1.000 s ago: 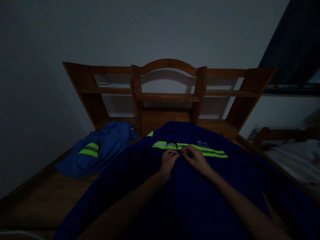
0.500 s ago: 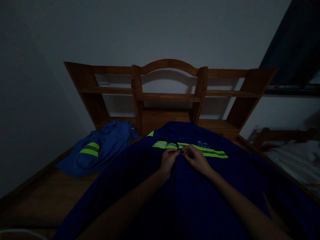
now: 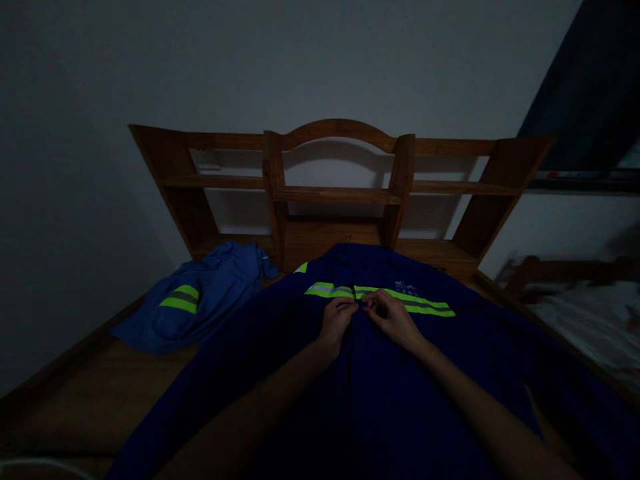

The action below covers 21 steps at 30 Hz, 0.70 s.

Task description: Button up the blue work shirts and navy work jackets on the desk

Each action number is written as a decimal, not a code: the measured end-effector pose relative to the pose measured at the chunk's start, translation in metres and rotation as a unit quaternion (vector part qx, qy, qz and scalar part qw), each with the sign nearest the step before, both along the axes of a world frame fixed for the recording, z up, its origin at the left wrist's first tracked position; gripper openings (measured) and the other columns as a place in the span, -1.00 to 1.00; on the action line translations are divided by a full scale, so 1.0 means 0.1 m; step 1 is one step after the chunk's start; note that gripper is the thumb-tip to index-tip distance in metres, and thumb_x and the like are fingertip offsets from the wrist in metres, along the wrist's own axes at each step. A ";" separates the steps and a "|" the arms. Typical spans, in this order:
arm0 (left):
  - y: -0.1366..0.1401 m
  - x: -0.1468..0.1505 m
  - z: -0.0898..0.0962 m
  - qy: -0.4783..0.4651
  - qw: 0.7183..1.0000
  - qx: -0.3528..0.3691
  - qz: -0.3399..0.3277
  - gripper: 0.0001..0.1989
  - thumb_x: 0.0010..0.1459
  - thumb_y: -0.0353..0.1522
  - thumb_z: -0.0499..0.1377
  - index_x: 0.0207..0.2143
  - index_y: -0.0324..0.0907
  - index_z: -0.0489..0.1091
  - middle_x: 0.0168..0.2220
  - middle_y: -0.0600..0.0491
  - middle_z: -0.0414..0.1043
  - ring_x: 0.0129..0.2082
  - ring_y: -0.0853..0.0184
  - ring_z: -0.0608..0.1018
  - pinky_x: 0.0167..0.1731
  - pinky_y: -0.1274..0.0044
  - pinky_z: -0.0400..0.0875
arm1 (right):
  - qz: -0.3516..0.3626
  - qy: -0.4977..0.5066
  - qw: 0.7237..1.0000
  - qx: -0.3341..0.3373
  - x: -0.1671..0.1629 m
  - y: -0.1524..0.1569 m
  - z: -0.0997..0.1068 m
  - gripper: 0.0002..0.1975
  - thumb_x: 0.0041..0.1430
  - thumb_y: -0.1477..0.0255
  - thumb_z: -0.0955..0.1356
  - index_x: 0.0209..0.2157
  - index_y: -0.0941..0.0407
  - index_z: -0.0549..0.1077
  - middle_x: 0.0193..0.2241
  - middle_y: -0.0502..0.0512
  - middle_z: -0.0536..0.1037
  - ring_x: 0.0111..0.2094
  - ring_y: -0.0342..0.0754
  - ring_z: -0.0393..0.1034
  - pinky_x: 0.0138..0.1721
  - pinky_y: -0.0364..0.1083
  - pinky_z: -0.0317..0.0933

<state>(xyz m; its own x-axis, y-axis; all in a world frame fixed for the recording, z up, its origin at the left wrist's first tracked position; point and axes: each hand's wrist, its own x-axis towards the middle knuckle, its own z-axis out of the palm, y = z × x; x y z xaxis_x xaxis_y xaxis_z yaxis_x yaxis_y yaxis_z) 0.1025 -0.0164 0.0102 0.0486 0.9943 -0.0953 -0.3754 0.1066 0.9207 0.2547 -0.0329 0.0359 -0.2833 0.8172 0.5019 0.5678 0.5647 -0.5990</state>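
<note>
A dark blue work jacket [image 3: 400, 373] with a yellow-green and grey reflective stripe [image 3: 425, 305] lies spread out, its front facing up. At the chest, on the middle front edge just below the stripe, my left hand [image 3: 338, 319] pinches the jacket's cloth. Close beside it on the right, my right hand [image 3: 393, 319] has thumb and forefinger pinched on the front edge too. The fingertips of both hands almost meet. Whatever small part lies between them is too dark to make out. A pale printed logo [image 3: 406, 287] shows above the stripe.
A crumpled lighter blue garment [image 3: 220, 293] with a reflective band lies to the left on the wooden desktop [image 3: 100, 400]. Behind the jacket stands a wooden shelf unit [image 3: 337, 195] against the wall. At the far right are pale bedding [image 3: 595, 320] and a dark curtain [image 3: 580, 100].
Both hands stay at the same spot on the jacket's front edge, with only slight finger movement. The jacket and the other garment lie as before.
</note>
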 end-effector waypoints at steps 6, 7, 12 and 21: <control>0.03 0.01 -0.05 -0.006 1.000 0.011 0.003 -0.73 -0.20 -0.39 0.31 -0.37 -0.24 0.38 -0.50 0.06 0.45 -0.56 0.45 0.45 -0.54 0.62 0.26 | -0.018 0.004 1.000 -0.008 0.02 0.00 0.00 -0.78 0.09 0.50 0.30 -0.17 0.08 0.36 -0.33 0.02 0.41 -0.41 -0.16 0.32 -0.35 -0.15 0.21; 0.03 0.01 -0.06 -0.005 1.000 0.015 0.006 -0.72 -0.21 -0.38 0.32 -0.38 -0.24 0.38 -0.50 0.06 0.46 -0.56 0.45 0.45 -0.53 0.62 0.27 | -0.023 0.004 1.000 -0.006 0.02 0.01 -0.01 -0.78 0.09 0.48 0.31 -0.17 0.08 0.36 -0.33 0.02 0.42 -0.41 -0.15 0.32 -0.35 -0.14 0.21; 0.03 0.01 -0.07 -0.001 0.999 0.043 0.006 -0.68 -0.24 -0.34 0.35 -0.37 -0.23 0.39 -0.45 0.04 0.48 -0.49 0.40 0.49 -0.45 0.58 0.32 | -0.028 0.000 1.000 0.001 0.04 0.02 -0.03 -0.77 0.10 0.44 0.31 -0.16 0.08 0.37 -0.35 0.02 0.43 -0.43 -0.15 0.33 -0.31 -0.11 0.23; 0.06 -0.02 0.04 0.079 0.987 0.135 0.029 -0.75 -0.26 -0.44 0.34 -0.45 -0.21 0.38 -0.45 0.07 0.42 -0.41 0.39 0.49 -0.35 0.58 0.34 | -0.034 -0.009 0.999 0.017 0.03 -0.01 0.00 -0.82 0.18 0.36 0.27 -0.19 0.08 0.40 -0.36 0.05 0.42 -0.36 -0.11 0.33 -0.31 -0.12 0.21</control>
<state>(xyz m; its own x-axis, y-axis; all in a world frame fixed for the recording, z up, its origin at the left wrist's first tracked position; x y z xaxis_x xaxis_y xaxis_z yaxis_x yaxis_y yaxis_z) 0.1008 -0.0100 0.0146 -0.0029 0.9852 0.1712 -0.2239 -0.1675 0.9601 0.2574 -0.0342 0.0363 -0.2360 0.8178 0.5249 0.6162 0.5437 -0.5699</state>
